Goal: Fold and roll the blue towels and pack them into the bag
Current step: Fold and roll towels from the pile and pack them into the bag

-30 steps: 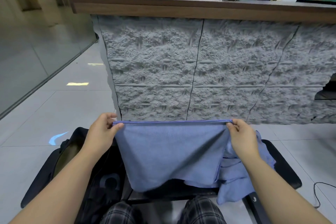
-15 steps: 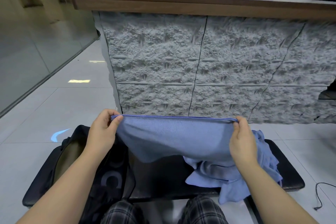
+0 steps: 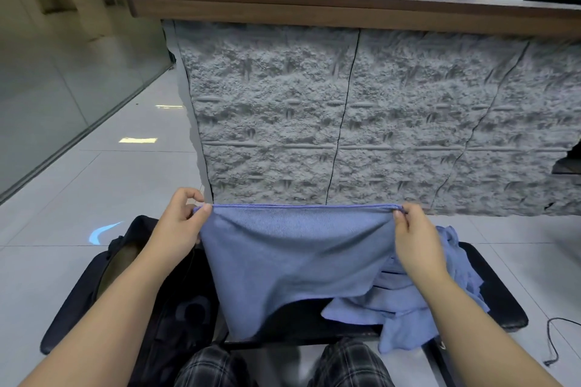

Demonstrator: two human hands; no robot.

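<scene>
Here I see the left hand [image 3: 176, 229] and right hand [image 3: 415, 239] pinching the blue towel [image 3: 295, 261] by its corners, its top edge stretched left-right; the bag [image 3: 176, 308], probably open, is half hidden.

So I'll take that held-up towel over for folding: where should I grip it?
Pinch the blue towel at its two top corners, from the outer sides, as the left hand and right hand do: the hemmed top edge is taut and level, so the rest hangs flat.

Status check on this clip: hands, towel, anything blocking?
Left hand and right hand each pinch a top corner of the towel, stretched taut, hanging. Bag at left. Loose towel pile on the right. Nothing blocking.
</scene>
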